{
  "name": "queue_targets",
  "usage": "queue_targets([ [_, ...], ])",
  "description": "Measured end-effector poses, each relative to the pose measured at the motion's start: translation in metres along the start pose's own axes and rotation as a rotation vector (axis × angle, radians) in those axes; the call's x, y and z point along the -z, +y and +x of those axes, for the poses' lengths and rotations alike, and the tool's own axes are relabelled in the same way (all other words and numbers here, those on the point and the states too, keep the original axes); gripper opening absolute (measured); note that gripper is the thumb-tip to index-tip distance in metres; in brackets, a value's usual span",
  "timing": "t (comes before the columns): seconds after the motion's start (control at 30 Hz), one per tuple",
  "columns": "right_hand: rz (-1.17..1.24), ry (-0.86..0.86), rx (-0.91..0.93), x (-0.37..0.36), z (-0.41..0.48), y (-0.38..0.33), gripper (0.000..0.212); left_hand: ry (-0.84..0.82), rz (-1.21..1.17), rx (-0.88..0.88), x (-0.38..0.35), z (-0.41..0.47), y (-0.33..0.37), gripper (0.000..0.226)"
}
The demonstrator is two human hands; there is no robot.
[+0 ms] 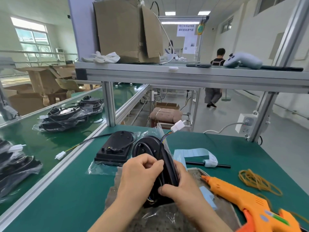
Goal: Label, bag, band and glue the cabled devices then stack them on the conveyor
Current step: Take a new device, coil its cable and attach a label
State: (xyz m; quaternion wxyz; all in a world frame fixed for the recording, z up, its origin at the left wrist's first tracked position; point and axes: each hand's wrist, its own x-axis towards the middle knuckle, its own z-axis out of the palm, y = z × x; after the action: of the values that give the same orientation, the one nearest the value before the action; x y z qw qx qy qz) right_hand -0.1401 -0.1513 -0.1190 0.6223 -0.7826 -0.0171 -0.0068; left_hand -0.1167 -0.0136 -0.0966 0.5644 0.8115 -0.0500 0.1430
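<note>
Both hands hold a black cabled device [147, 148] in a clear plastic bag, tilted on edge over a worn mat. My left hand [140, 174] pinches the black cable against the device's face. My right hand [180, 185] grips its lower right edge. The cable's white connector [178, 126] sticks up behind. A second black device [115, 150] lies flat on a bag just to the left, its cable running to a white plug [60, 155]. Bagged devices [66, 117] lie stacked on the green conveyor [33, 148].
An orange glue gun [242, 198] lies at the right front, with several tan rubber bands [257, 182] behind it. A blue label strip [192, 153] and black rod [222, 166] lie beyond. An overhead shelf [184, 74] carries a cardboard box [127, 30]. A person [215, 77] stands far off.
</note>
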Motion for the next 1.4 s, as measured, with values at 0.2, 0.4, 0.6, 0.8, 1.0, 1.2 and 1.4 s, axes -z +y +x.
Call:
queue_targets([
  [0.2,0.202,0.043,-0.098,-0.003,-0.012,0.002,0.074,0.128,0.028,-0.054,-0.006,-0.005,0.007,0.025],
  [0.4,0.263,0.096,-0.304,-0.013,-0.026,0.013,0.053,-0.045,0.217,-0.064,-0.008,-0.004,0.002,0.014],
  [0.6,-0.013,0.024,-0.444,-0.009,-0.036,0.008,0.058,-0.135,0.359,0.046,-0.017,-0.010,-0.007,0.013],
  [0.8,-0.668,-0.163,-0.327,0.026,-0.035,-0.004,0.041,-0.286,0.476,0.001,-0.030,-0.013,-0.010,0.013],
  [1.0,-0.837,-0.007,-0.268,0.060,-0.036,-0.005,0.042,-0.341,0.585,-0.071,-0.038,-0.017,-0.010,0.008],
  [1.2,-0.679,0.161,-0.187,0.066,-0.013,-0.007,0.021,-0.345,0.599,-0.117,-0.039,-0.018,-0.011,0.004],
  [1.4,-0.062,0.443,-0.267,0.075,0.061,0.005,0.020,-0.360,0.566,-0.105,-0.035,-0.019,-0.009,0.003],
])
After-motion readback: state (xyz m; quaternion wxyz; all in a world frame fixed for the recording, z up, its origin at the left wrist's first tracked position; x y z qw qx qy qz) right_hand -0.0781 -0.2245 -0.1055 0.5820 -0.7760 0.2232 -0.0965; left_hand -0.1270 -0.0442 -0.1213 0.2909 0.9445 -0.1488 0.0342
